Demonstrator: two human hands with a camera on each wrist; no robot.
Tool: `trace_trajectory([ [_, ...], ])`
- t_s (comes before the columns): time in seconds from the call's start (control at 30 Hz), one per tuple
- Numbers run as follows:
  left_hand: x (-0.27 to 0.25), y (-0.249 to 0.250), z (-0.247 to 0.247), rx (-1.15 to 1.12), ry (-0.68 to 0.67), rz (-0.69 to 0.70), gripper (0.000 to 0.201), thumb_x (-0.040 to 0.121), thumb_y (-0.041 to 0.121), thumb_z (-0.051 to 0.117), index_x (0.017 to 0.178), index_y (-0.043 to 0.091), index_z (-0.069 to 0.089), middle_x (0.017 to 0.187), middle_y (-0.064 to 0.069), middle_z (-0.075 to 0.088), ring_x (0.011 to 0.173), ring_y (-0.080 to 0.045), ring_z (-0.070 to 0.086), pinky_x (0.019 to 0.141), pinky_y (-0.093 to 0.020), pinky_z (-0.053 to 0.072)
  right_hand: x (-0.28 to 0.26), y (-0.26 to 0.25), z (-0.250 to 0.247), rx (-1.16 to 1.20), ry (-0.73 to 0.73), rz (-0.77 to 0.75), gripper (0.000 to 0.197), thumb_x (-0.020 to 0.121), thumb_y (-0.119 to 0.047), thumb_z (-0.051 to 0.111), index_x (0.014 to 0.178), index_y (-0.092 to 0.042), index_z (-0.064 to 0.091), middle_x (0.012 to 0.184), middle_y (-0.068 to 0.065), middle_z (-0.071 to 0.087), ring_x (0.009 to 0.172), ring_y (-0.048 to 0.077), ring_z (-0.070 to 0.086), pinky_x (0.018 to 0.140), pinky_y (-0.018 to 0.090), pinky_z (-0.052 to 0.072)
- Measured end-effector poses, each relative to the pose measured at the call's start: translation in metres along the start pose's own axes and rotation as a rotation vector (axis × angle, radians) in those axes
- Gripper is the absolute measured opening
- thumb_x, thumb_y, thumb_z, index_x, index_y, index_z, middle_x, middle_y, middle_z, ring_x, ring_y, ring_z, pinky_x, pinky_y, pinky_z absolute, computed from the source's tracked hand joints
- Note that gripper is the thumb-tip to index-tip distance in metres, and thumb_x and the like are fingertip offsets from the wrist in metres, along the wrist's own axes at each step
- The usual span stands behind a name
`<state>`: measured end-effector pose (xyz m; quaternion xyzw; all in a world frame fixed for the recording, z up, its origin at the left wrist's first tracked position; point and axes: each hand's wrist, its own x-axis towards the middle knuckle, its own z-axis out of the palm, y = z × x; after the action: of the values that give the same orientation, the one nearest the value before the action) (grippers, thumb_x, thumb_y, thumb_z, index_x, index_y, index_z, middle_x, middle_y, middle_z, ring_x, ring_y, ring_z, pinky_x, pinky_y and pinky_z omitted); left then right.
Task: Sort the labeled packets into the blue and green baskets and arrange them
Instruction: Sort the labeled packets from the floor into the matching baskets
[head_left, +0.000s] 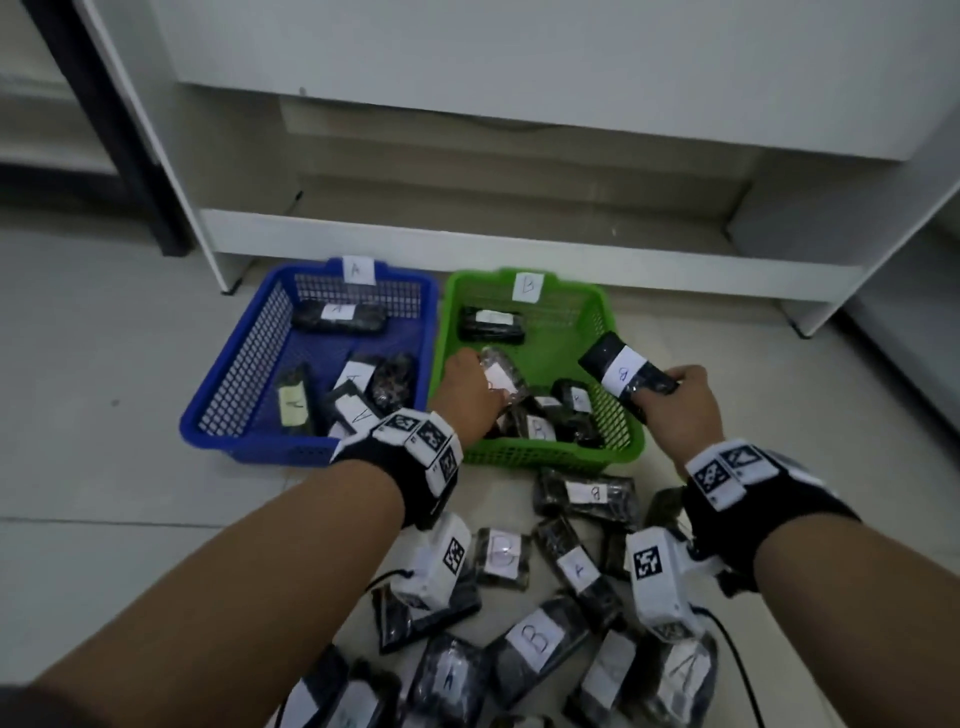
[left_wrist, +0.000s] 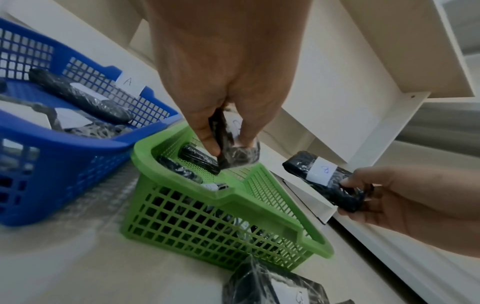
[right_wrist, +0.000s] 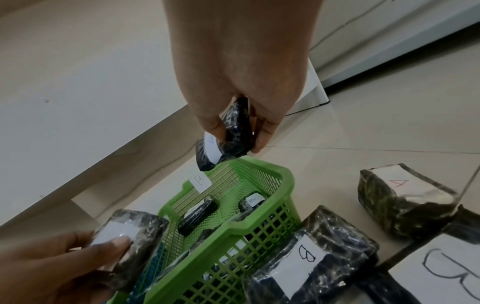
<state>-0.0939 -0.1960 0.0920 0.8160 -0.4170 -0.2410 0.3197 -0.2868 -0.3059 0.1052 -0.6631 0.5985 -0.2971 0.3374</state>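
A blue basket (head_left: 244, 358) tagged A and a green basket (head_left: 618, 415) tagged B stand side by side on the floor, each with several black wrapped packets inside. My left hand (head_left: 467, 387) is over the green basket (left_wrist: 145, 156) and pinches a black packet (head_left: 501, 374) with a white label (left_wrist: 235, 152). My right hand (head_left: 680, 400) hovers at that basket's right rim (right_wrist: 288, 174), gripping one end of a black packet labeled B (head_left: 621, 371) (right_wrist: 223, 144) (left_wrist: 324, 179).
Several more packets labeled A or B (head_left: 535, 636) lie loose on the tiled floor (head_left: 130, 493) in front of the baskets. A white shelf unit (head_left: 467, 156) stands just behind them, and a dark post (head_left: 104, 124) rises at the far left.
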Motion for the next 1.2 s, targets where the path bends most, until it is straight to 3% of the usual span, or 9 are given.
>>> trace_trajectory([
  [0.17,0.017,-0.007,0.017,0.126,0.025,-0.04,0.05,0.089,0.017,0.055,0.129,-0.003,0.032,0.132,-0.019,0.033,0.117,-0.035,0.044,0.092,-0.039,0.039,0.003,0.017,0.005,-0.001,-0.014,0.01,0.043,0.081,-0.014,0.066,0.116,-0.005,0.043,0.091,0.013,0.056,0.079,0.03,0.056,0.067,0.032,0.042],
  [0.3,0.031,-0.015,0.027,0.087,0.035,0.02,0.071,0.092,0.008,0.053,0.149,0.006,0.01,0.142,-0.018,0.027,0.121,-0.034,0.046,0.093,-0.038,0.043,0.006,0.025,0.013,-0.012,-0.02,-0.067,0.038,0.082,-0.013,0.066,0.116,-0.018,0.05,0.089,0.007,0.059,0.075,0.026,0.057,0.061,0.028,0.041],
  [0.4,0.037,-0.025,0.031,0.104,0.087,0.119,0.058,0.09,0.005,0.055,0.138,0.022,0.027,0.127,-0.016,0.043,0.103,-0.036,0.056,0.082,-0.041,0.049,0.01,0.027,0.027,0.052,-0.026,-0.118,0.031,0.082,-0.012,0.067,0.111,-0.021,0.062,0.092,0.001,0.063,0.087,0.024,0.063,0.078,0.035,0.053],
  [0.5,0.042,-0.033,0.034,0.237,0.072,0.173,0.039,0.094,0.012,0.051,0.129,0.02,0.037,0.117,-0.015,0.047,0.091,-0.035,0.056,0.073,-0.04,0.049,0.012,0.026,0.042,0.109,-0.05,-0.096,0.029,0.082,-0.014,0.068,0.109,-0.022,0.064,0.097,-0.001,0.063,0.092,0.021,0.063,0.086,0.043,0.054],
  [0.8,0.051,-0.044,0.027,0.197,0.201,0.384,0.03,0.094,0.025,0.05,0.125,0.02,0.051,0.124,-0.006,0.058,0.099,-0.027,0.06,0.08,-0.042,0.051,0.017,0.015,0.078,0.18,-0.064,-0.111,0.039,0.082,-0.009,0.067,0.119,-0.02,0.062,0.106,-0.002,0.061,0.095,0.011,0.056,0.086,0.026,0.047],
  [0.9,0.057,-0.049,0.027,0.386,0.183,0.339,0.038,0.098,0.031,0.04,0.134,0.021,0.045,0.141,-0.005,0.048,0.119,-0.025,0.054,0.105,-0.043,0.034,0.018,0.016,0.088,0.012,-0.197,-0.103,0.042,0.087,-0.019,0.062,0.128,-0.021,0.055,0.117,0.002,0.06,0.1,0.017,0.056,0.087,0.025,0.043],
  [1.0,0.058,-0.052,0.024,0.555,0.075,0.202,0.056,0.097,0.037,0.038,0.148,0.023,0.019,0.151,-0.005,0.034,0.14,-0.021,0.029,0.113,-0.054,0.003,0.018,0.025,0.097,-0.502,-0.376,-0.107,0.061,0.087,-0.044,0.055,0.142,-0.029,0.035,0.137,0.014,0.046,0.122,0.035,0.044,0.101,0.041,0.039],
  [1.1,0.057,-0.052,0.019,0.738,0.088,0.188,0.061,0.096,0.04,0.041,0.149,0.022,0.016,0.153,-0.012,0.024,0.144,-0.03,0.01,0.112,-0.058,0.002,0.016,0.021,0.098,-0.642,-0.39,-0.062,0.067,0.087,-0.05,0.053,0.145,-0.027,0.028,0.144,0.014,0.024,0.132,0.036,0.025,0.108,0.047,0.028],
  [1.2,0.053,-0.056,0.011,0.792,0.121,0.171,0.066,0.094,0.04,0.046,0.148,0.014,0.018,0.152,-0.011,0.02,0.141,-0.029,0.014,0.11,-0.06,0.01,0.017,0.02,0.097,-0.641,-0.434,-0.098,0.073,0.089,-0.048,0.052,0.148,-0.019,0.021,0.147,0.014,0.025,0.132,0.037,0.029,0.107,0.048,0.031],
])
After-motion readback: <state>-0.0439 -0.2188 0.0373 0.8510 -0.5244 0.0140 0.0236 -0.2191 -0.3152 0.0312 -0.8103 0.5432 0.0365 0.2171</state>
